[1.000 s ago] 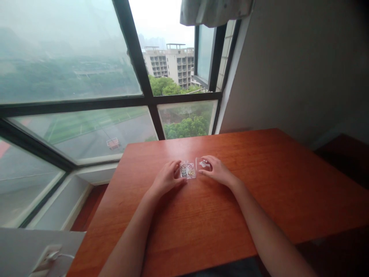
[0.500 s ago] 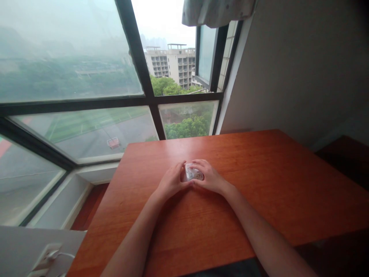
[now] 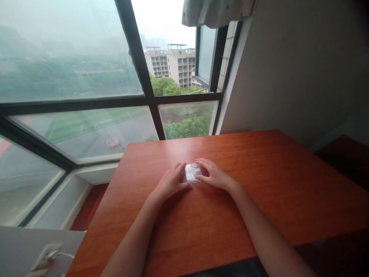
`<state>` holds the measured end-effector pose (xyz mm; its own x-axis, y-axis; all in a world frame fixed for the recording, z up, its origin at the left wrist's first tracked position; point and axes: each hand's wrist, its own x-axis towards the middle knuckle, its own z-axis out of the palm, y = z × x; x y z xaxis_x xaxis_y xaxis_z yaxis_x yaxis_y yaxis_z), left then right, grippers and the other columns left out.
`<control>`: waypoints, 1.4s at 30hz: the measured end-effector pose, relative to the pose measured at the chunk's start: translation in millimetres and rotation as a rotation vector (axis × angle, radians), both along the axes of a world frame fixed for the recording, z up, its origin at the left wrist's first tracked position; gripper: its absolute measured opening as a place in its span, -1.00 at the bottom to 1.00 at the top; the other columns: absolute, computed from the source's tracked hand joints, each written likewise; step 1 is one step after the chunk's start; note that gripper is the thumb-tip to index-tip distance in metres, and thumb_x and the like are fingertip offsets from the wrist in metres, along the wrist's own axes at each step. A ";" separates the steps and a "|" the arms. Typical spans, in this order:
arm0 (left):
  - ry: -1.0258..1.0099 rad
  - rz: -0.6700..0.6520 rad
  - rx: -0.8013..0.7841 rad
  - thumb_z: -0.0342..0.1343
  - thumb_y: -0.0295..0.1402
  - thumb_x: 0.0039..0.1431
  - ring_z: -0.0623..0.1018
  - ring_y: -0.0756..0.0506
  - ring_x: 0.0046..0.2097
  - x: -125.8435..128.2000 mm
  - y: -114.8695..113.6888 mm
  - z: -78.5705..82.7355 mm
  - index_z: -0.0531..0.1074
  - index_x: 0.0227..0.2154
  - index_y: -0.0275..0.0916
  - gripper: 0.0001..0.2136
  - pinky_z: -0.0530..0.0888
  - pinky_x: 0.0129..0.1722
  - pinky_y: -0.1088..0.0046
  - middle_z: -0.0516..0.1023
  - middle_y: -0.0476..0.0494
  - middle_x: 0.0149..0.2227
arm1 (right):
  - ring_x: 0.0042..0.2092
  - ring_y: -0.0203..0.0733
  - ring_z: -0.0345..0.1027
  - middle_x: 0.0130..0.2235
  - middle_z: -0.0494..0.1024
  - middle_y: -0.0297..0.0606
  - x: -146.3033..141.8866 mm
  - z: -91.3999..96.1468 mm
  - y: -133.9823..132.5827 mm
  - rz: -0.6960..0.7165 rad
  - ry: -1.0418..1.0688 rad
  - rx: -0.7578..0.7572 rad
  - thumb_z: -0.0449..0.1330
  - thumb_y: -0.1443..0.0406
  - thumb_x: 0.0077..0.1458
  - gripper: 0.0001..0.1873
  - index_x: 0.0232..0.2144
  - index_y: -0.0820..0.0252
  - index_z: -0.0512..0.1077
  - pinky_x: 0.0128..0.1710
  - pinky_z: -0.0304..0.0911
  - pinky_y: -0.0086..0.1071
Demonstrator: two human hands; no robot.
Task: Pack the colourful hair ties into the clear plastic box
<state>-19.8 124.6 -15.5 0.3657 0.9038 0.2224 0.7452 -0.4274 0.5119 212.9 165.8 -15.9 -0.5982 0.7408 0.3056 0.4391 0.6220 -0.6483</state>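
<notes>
A small clear plastic box (image 3: 191, 171) with pale, partly printed contents lies on the brown wooden table near its middle. My left hand (image 3: 173, 177) curves around the box's left side, with the fingers at its far left corner and the thumb at the near left corner. On the other side, my right hand (image 3: 212, 173) has its thumb against the right edge and its fingers by the far right corner. What exactly is inside the box is too small to make out.
The wooden table (image 3: 273, 184) reaches the window (image 3: 184, 115) at the back. A grey wall (image 3: 288, 77) stands to the right, with a curtain (image 3: 216, 11) hanging above. At the lower left, a plug sits in a wall socket (image 3: 47, 257).
My right hand has shifted a little to the right, its thumb drawing back from my left thumb. More of the box's top now shows, and it looks flatter. My left hand has barely moved.
</notes>
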 end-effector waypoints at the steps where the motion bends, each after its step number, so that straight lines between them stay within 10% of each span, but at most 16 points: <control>1: -0.005 -0.005 -0.004 0.31 -0.17 -0.04 0.46 -0.20 -0.05 -0.5 0.0 0.5 0.22 0.13 -0.16 -0.33 0.43 -0.07 0.25 0.43 -0.20 -0.01 | 0.17 -0.02 0.21 0.12 0.38 -0.04 2.4 1.2 1.3 0.000 -0.005 0.006 0.30 0.20 0.03 -0.44 0.09 0.19 0.35 0.20 0.12 -0.07; 27: -0.006 0.039 0.002 0.20 -0.15 0.10 0.49 -0.16 -0.11 4.4 0.4 1.8 0.30 0.06 -0.21 -0.51 0.45 -0.12 0.30 0.47 -0.20 -0.09 | 0.10 -0.04 0.27 0.05 0.43 -0.08 -1.4 4.1 -1.4 -0.013 -0.076 0.059 0.29 0.26 0.01 -0.49 0.04 0.20 0.36 0.13 0.19 -0.12; 42: -0.030 0.114 0.066 0.00 -0.19 0.27 0.45 -0.18 0.04 7.4 1.5 -0.4 0.26 0.13 -0.18 -0.59 0.40 0.05 0.24 0.41 -0.24 0.07 | 0.05 0.09 0.26 0.02 0.41 -0.01 -34.1 -13.2 -15.5 -0.276 -0.107 0.176 0.25 0.21 0.00 -0.49 0.01 0.18 0.27 0.04 0.22 -0.05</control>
